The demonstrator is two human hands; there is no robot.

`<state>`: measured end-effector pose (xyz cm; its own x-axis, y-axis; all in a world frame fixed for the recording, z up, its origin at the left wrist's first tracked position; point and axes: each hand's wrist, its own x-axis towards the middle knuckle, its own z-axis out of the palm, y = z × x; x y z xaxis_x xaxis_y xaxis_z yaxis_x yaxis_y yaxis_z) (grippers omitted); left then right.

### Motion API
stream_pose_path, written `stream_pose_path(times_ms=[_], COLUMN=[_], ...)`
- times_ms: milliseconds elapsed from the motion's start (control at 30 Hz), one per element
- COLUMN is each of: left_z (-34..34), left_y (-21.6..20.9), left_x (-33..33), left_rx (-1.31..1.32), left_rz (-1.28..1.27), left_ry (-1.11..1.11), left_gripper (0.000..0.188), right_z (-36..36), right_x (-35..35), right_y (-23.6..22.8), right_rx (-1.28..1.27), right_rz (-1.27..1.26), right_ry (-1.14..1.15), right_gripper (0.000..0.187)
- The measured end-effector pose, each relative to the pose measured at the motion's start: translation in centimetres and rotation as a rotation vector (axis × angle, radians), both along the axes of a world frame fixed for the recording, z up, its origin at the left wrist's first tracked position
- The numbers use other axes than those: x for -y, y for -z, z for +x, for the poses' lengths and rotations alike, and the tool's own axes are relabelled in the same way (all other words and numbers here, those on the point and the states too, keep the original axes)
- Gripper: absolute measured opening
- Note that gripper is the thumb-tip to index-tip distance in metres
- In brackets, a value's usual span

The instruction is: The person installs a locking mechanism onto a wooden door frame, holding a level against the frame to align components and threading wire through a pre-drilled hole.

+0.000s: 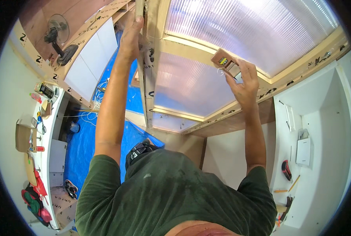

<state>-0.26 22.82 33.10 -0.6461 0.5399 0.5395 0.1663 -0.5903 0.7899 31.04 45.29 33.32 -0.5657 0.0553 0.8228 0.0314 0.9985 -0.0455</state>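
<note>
Top of ribbed panel (246, 33) cut off by upper edge, fan blades (59, 27) blurred, label (223, 61) print on brown block (219, 55) in right hand (247, 84) too small to read.

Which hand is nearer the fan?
Left. The left hand is at the edge of the wooden frame, right of the fan; the right hand, holding a small brown object, is much farther right.

Black fan (57, 46) at upper left, blue tarp (83, 145) spread at centre left, cardboard box (25, 137) and red cloth (39, 184) on the left tabletop (50, 121), red-and-black utility knife (286, 170) and orange pencils (294, 183) in an open white cabinet (329, 137) at right.
</note>
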Motion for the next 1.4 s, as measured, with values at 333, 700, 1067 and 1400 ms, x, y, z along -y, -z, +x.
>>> stream_pose_path(times_ms=[333,700,1067,1400], left_z=[-0.6,-0.3,-0.6,0.0], left_y=[0.6,0.5,0.7,0.0], left_x=[-0.3,-0.4,-0.3,-0.4], left_rx=[-0.014,-0.001,0.001,0.042], left_rz=[0.031,0.022,0.051,0.067], left_ry=[-0.039,-0.046,-0.051,-0.016], left_gripper=[0.083,0.080,0.078,0.072], right_z=[-2.8,-7.1,-11.0,-12.0], right_x=[0.9,4.7,8.3,8.1], right_y=[1.0,0.0,-0.1,0.9], right_rx=[-0.085,-0.012,0.010,-0.124], right_rz=[0.091,0.151,0.159,0.218], right_ry=[-0.050,-0.039,-0.024,-0.053], right_gripper=[0.065,0.058,0.061,0.062])
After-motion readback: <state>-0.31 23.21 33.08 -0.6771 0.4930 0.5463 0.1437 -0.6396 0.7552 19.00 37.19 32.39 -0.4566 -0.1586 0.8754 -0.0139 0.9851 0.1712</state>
